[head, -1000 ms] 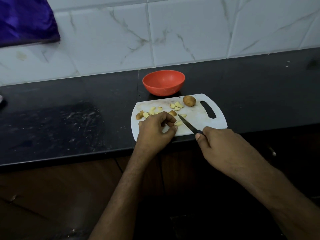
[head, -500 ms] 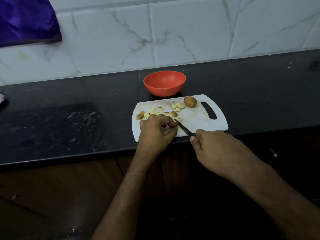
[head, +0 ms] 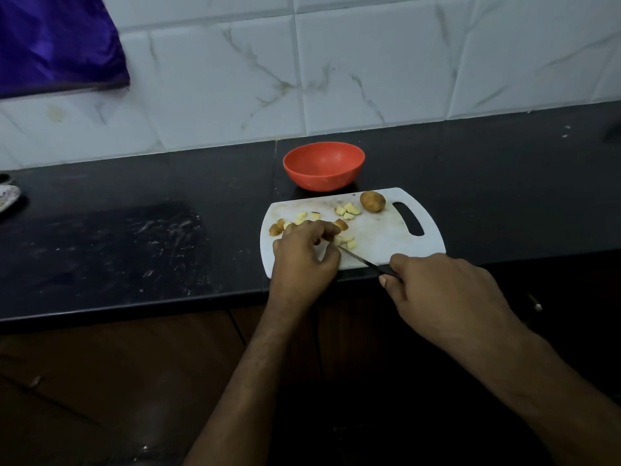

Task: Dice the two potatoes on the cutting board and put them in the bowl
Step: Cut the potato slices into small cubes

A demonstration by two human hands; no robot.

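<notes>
A white cutting board lies at the black counter's front edge. Several diced potato pieces are scattered over its left and middle part. One whole brown potato sits at the board's far side, near the handle slot. My left hand is curled over a potato piece and pinches it on the board. My right hand grips the dark handle of a small knife, whose blade tip reaches the piece under my left fingers. An orange bowl stands just behind the board and looks empty.
White marble-patterned tiles back the black counter. A purple cloth hangs at the upper left. A plate edge shows at the far left. Brown cabinet fronts lie below the counter.
My right hand has drawn the knife toward me and to the left, so the blade tip now sits under my left fingers. My left hand stays on the piece.
</notes>
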